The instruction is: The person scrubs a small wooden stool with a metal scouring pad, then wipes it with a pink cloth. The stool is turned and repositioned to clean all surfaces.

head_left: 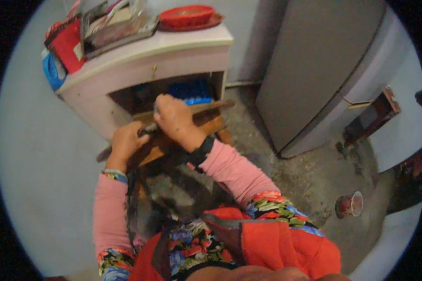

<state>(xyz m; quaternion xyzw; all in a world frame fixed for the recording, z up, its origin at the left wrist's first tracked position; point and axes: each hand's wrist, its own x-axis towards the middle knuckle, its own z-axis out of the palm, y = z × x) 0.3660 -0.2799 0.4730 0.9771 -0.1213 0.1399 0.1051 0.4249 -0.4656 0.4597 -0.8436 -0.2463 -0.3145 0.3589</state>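
Observation:
My left hand point(126, 145) is closed at the near left part of a long, narrow wooden plank point(215, 106), which lies slanted atop a brown wooden piece of furniture point(213, 126), in front of the cabinet's open compartment. Farther right and a little higher, my right hand point(173, 119) is closed over the plank, around a greyish object that runs toward my left hand; it is too hidden to name. Inside the compartment lies a blue item point(197, 89), behind my right hand.
A pale cabinet point(89, 105) holds red trays point(187, 18), a bagged pan point(117, 33), a red item point(65, 51) and a blue item point(51, 70) on top. A grey refrigerator point(309, 79) stands right, near a dark framed object point(370, 117). A cup point(349, 203) sits on the floor.

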